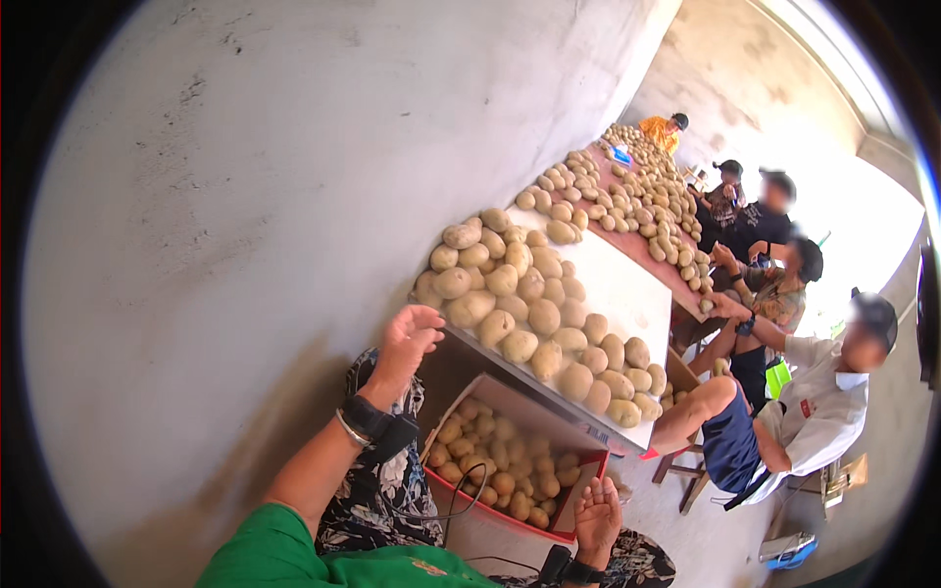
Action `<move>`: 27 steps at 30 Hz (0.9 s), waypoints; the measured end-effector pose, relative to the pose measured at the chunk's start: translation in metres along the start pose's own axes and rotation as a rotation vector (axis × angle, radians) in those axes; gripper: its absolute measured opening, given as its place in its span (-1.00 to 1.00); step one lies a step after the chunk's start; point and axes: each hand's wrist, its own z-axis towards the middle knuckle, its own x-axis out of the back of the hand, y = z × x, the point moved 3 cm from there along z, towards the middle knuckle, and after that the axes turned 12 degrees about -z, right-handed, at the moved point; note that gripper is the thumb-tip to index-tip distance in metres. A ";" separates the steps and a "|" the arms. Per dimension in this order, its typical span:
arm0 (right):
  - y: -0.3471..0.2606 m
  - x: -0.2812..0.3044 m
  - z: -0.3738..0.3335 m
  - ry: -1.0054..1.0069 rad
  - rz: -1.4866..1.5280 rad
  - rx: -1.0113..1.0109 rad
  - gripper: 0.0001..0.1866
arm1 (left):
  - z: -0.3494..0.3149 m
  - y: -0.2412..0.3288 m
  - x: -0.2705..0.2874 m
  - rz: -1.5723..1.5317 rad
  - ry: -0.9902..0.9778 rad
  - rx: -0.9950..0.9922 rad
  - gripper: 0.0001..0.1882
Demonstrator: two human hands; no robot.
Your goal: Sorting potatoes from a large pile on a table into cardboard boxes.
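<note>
Many potatoes (545, 317) lie heaped on a white tabletop (627, 267) in front of me. My left hand (410, 338) is at the table's near left corner, beside the closest potatoes. Its fingers are apart and slightly curled, with nothing seen in them. Lower down, my right hand (597, 514) is turned palm up with its fingers stretched out, and it holds nothing. It is just right of a red-rimmed box (561, 532) on the floor below the table edge. More potatoes (502, 459) fill the bottom of that box.
A long reddish table (627, 240) continues beyond, covered with more potatoes. Several people sit along its right side; the nearest, in a white shirt (816, 397), is on a wooden stool (683, 475). A bare wall (294, 176) runs along the left. A dark cable (461, 512) crosses near my lap.
</note>
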 end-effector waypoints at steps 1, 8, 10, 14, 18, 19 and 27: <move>0.000 -0.003 0.001 -0.001 -0.012 -0.004 -0.69 | 0.006 0.004 0.008 0.053 0.020 -0.061 -0.81; 0.018 -0.020 0.003 0.029 -0.009 -0.025 -0.71 | 0.025 0.009 0.032 0.770 -0.077 -0.257 -0.84; 0.024 -0.032 0.004 0.025 0.004 -0.043 -0.71 | 0.023 0.015 0.025 0.822 -0.198 -0.483 -0.86; 0.031 -0.060 0.007 0.019 -0.123 -0.039 -0.75 | 0.018 0.022 0.016 0.994 -0.300 -0.625 -0.88; 0.047 -0.079 0.006 -0.029 -0.230 -0.083 -0.89 | 0.010 0.017 0.015 1.055 -0.292 -0.416 -0.87; 0.050 -0.082 0.006 -0.080 -0.247 -0.057 -0.95 | 0.009 0.014 0.012 1.064 -0.371 -0.346 -0.85; 0.038 -0.058 -0.001 0.017 -0.207 -0.017 -0.83 | 0.044 0.007 -0.025 0.074 -0.268 -0.006 -0.88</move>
